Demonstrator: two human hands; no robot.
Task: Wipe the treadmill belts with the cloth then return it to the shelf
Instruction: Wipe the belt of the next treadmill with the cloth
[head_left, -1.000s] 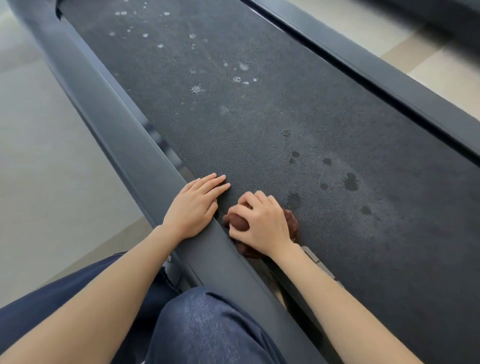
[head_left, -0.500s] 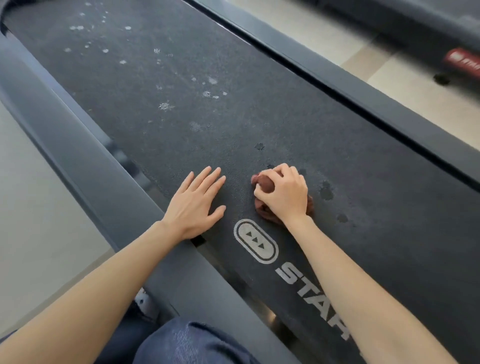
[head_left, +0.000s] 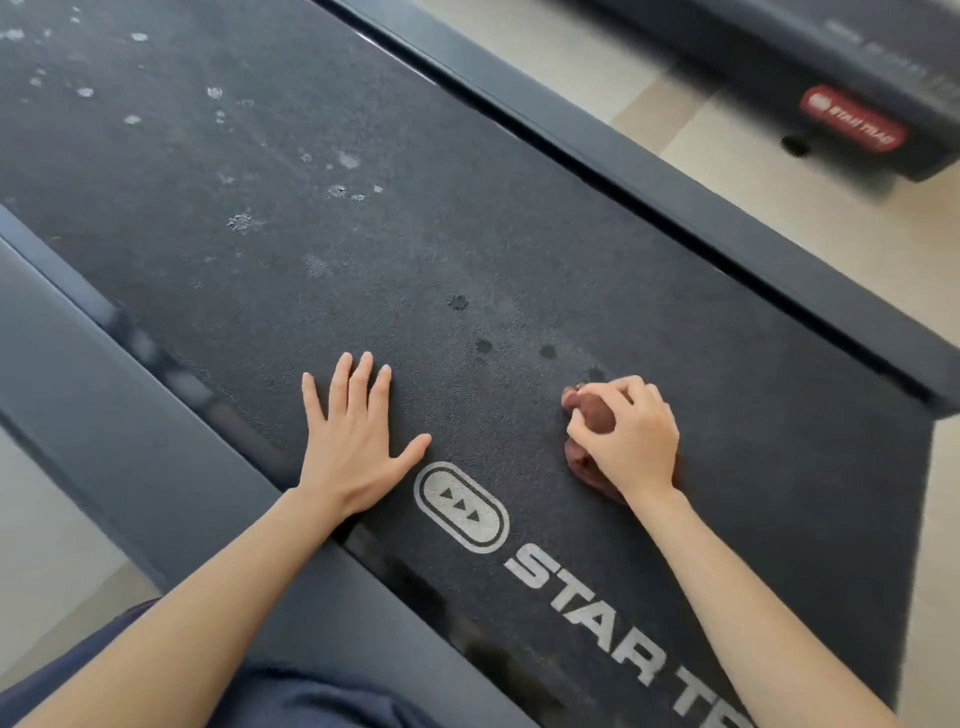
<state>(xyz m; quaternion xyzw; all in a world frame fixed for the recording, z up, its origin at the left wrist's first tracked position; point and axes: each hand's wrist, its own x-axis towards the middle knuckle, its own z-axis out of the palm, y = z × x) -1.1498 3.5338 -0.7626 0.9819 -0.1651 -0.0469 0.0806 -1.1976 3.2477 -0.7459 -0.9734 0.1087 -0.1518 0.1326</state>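
Head view. Right hand (head_left: 631, 441): fingers curled tight round the bunched brown cloth (head_left: 592, 409), which pressed on the belt (head_left: 467, 234), near right. Left hand (head_left: 353, 441): flat, fingers spread, bracing on the belt. Dark spots (head_left: 484, 345) lay just beyond; I judged firm overlapping strokes toward the far white speckles (head_left: 240, 222) best.

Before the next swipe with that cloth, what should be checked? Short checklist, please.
1. Right hand grip on the cloth: ok, fingers curl round it.
2. Cloth down on the belt: ok.
3. Left hand clear of the cloth: ok, flat on the belt.
4. Dark spots ahead of the cloth wiped: not ok.
5. Pale splashes farther up wiped: not ok.
6. Shelf for the return: cannot tell, out of view.
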